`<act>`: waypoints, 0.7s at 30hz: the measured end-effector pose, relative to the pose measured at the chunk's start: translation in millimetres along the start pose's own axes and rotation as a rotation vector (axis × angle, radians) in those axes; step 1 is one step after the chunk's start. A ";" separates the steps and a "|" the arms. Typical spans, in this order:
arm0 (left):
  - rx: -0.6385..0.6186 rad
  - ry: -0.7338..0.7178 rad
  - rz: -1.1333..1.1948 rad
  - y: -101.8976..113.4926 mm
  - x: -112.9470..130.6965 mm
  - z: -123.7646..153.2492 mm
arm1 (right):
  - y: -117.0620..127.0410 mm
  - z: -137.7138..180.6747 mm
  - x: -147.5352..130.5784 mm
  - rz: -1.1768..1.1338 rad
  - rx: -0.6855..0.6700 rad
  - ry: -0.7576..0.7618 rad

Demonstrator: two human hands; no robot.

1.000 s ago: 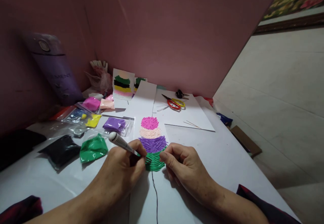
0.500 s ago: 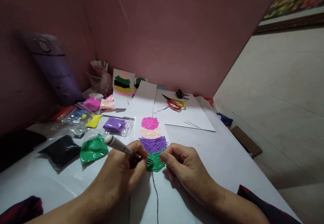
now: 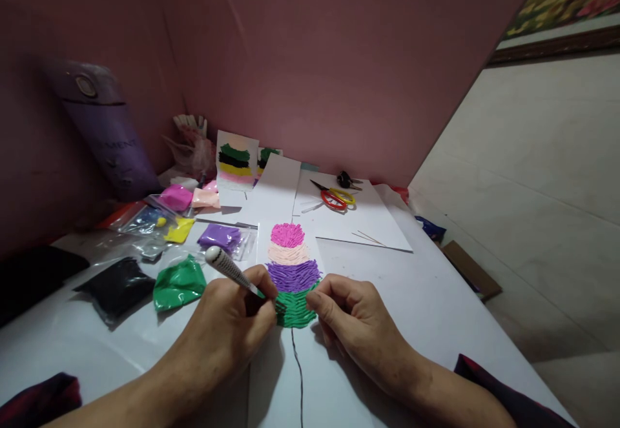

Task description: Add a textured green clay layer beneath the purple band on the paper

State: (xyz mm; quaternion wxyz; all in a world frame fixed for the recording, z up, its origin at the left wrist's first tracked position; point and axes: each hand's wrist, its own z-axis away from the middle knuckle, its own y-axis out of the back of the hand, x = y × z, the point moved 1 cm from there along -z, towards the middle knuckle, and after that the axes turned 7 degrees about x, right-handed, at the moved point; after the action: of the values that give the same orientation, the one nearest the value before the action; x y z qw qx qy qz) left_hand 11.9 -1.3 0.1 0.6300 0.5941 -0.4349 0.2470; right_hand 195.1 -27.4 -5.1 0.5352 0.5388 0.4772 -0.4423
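Observation:
My left hand [image 3: 237, 325] is closed around a slim modelling tool with a white, dark-patterned handle [image 3: 227, 268]; its tip reaches the left part of the green clay strands [image 3: 298, 310]. The green sits lowest in a rounded clay picture, below purple [image 3: 293, 276], pale peach [image 3: 287, 254] and magenta [image 3: 287, 235] bands. All of it lies on a white sheet [image 3: 271, 376], where a thin dark line [image 3: 301, 376] runs down from the green. At the green band's right edge my right hand [image 3: 351, 312] has thumb and forefinger pinched together; anything between them is hidden.
To the left lie bags of black clay [image 3: 116, 289], green clay [image 3: 179, 283], purple clay [image 3: 219, 237] and yellow clay [image 3: 179, 229]. A purple bottle [image 3: 106, 134] stands behind. Scissors [image 3: 334, 199] and thin sticks [image 3: 369, 239] rest on a white board [image 3: 382, 218]. A painted card [image 3: 236, 163] leans at the wall.
My left hand has shifted slightly left, and the tool's handle has tipped a little more upright and to the right. My right hand stays in place.

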 end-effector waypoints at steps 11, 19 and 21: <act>-0.028 -0.026 0.030 -4.3 -0.1 0.5 | -0.4 0.9 -0.2 0.011 0.000 0.003; 0.002 0.008 -0.014 -1.0 3.7 -0.1 | 0.2 -0.1 0.7 0.015 0.002 0.011; 0.004 0.002 -0.009 0.2 4.4 -0.1 | 0.2 0.0 0.9 0.019 0.005 0.011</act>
State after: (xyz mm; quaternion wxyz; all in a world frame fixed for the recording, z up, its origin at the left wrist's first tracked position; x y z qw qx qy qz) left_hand 13.9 -2.1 4.0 0.6304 0.5970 -0.4312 0.2455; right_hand 195.5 -27.4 -6.0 0.5352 0.5471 0.4739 -0.4356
